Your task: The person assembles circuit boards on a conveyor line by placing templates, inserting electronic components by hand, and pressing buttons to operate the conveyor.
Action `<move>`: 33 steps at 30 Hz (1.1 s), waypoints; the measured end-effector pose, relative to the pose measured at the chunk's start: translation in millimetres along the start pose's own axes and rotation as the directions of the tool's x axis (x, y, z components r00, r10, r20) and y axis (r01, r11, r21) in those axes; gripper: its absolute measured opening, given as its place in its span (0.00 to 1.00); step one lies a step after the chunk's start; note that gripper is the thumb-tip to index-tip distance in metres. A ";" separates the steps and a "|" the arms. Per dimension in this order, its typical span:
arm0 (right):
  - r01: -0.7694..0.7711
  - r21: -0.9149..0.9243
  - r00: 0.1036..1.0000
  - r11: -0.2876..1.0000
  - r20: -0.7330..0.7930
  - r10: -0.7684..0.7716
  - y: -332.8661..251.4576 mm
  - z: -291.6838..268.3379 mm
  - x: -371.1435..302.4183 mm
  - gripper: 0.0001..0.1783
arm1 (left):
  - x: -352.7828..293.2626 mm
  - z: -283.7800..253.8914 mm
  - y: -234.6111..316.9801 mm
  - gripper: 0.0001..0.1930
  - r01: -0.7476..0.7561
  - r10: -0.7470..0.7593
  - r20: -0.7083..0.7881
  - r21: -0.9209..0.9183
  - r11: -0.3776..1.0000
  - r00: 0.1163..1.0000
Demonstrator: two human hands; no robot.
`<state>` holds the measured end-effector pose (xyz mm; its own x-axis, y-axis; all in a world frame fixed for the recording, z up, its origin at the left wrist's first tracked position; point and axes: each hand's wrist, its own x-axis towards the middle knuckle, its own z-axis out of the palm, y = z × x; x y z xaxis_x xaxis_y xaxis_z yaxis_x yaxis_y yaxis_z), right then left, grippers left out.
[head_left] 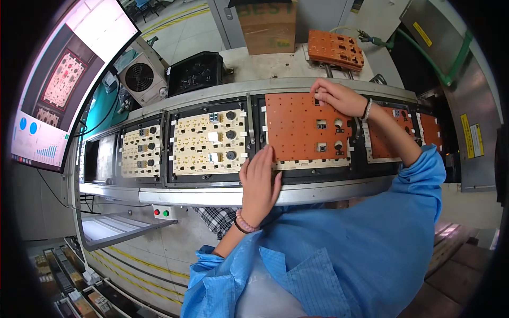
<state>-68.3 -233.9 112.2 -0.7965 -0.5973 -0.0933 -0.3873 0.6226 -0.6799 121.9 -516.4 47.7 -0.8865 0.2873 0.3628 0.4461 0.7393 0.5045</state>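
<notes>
An orange perforated cover plate (pixel 299 127) lies over a circuit board panel in a black carrier on the conveyor (pixel 222 196). My left hand (pixel 260 183) rests flat on the plate's near left corner, fingers together. My right hand (pixel 339 98) presses on the plate's far right corner, fingers bent over its edge. To the left, two cream board panels (pixel 209 143) (pixel 140 151) sit uncovered in their carriers. On the right, another orange-covered panel (pixel 389 138) is partly hidden by my right forearm.
A stack of orange plates (pixel 335 49) lies behind the conveyor beside a cardboard box (pixel 268 24). Two fan units (pixel 140 78) (pixel 195 71) stand at the back left. A monitor (pixel 63 79) hangs at the left. Red and green buttons (pixel 161 213) sit under the rail.
</notes>
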 end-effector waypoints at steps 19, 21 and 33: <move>0.140 -0.343 0.945 0.929 -0.235 -0.229 28.4 40.1 -24.4 0.27 | -10.5 -7.0 -8.6 0.30 -0.084 0.086 0.136 -0.023 0.996 0.987; 0.115 -0.455 0.955 0.883 -0.194 -0.225 30.8 45.4 -27.7 0.28 | -12.3 -5.3 -4.8 0.32 -0.065 0.062 0.173 0.011 0.998 0.983; -0.069 -0.751 0.905 0.656 -0.323 -0.275 23.3 57.5 -28.9 0.26 | -6.7 -14.5 -1.1 0.31 -0.106 0.053 0.233 0.222 0.969 0.971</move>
<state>-27.6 -231.3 57.2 -0.7647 -0.5486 0.3379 -0.5480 0.8296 0.1067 129.1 -527.9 56.1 -0.8659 0.4602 0.1961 0.4991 0.8214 0.2762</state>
